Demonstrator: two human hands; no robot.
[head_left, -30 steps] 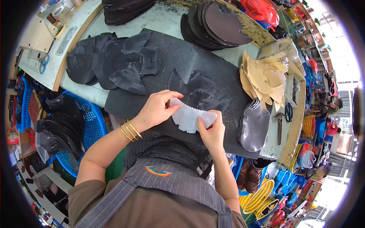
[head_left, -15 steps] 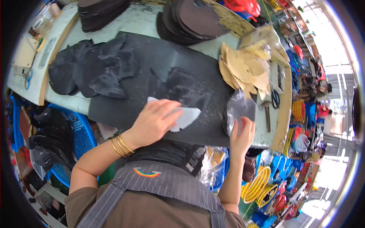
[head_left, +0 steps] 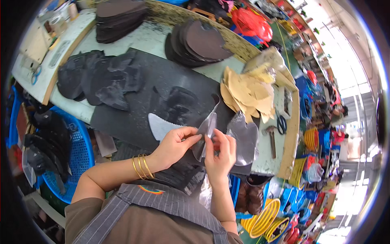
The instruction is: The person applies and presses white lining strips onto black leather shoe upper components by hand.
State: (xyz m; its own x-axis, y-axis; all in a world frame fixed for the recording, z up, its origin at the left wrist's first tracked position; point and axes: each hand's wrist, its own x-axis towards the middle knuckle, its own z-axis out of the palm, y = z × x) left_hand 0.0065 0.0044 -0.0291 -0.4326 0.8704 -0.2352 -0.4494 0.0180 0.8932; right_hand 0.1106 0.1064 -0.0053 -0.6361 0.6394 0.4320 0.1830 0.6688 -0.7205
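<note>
Between my two hands stands a thin, glossy grey curved sheet piece (head_left: 209, 124), raised off the table and seen nearly edge-on. My left hand (head_left: 174, 147), with gold bangles at the wrist, pinches its left side. On its right side my right hand (head_left: 220, 153) closes with thumb and fingers. Partly behind my left hand, a whitish curved piece (head_left: 161, 127) lies on the black mat (head_left: 162, 79). More shiny grey pieces (head_left: 244, 142) rest just right of my right hand. Black cut pieces (head_left: 107, 79) overlap one another on the mat's left part.
Two dark stacks of cut pieces (head_left: 203, 42) stand at the back. Tan pieces (head_left: 245, 91) pile up at the right, near a hammer (head_left: 273, 142) and dark scissors (head_left: 281, 124). A blue basket (head_left: 83, 150) holding black pieces is at the lower left. A wooden rim (head_left: 291, 156) edges the table.
My left hand has let go of the whitish piece, which stays on the mat. My right hand has moved left from the grey pieces with one sheet, and both hands now hold it.
</note>
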